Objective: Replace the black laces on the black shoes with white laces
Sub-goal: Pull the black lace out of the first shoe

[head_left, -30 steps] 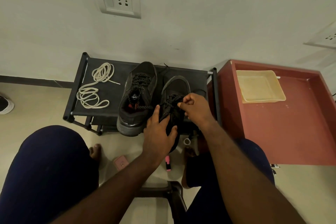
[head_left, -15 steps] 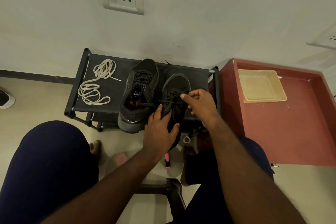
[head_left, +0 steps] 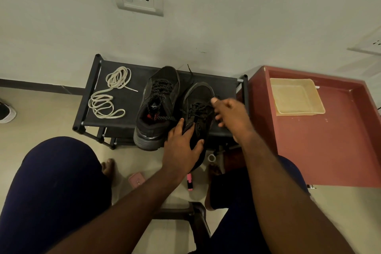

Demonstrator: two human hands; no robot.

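Two black shoes stand side by side on a low black rack [head_left: 132,109]. The left shoe [head_left: 158,107] has its black lace threaded and nothing touches it. My left hand [head_left: 181,146] grips the heel end of the right shoe [head_left: 199,93], which overhangs the rack's front edge. My right hand [head_left: 233,117] pinches that shoe's black lace [head_left: 198,109] between thumb and fingertip and holds it out to the right of the eyelets. Two coiled white laces [head_left: 107,101] lie on the rack's left half.
A red table [head_left: 329,146] with a beige tray [head_left: 276,97] stands right of the rack. On the floor lie a pink highlighter [head_left: 189,181], a pink object [head_left: 136,179] and a small tape roll [head_left: 211,158]. My knees flank the rack. Another shoe [head_left: 6,112] shows at the left edge.
My right hand has moved right and away from the eyelets, drawing the black lace out with it. My left hand has stayed on the shoe's heel.
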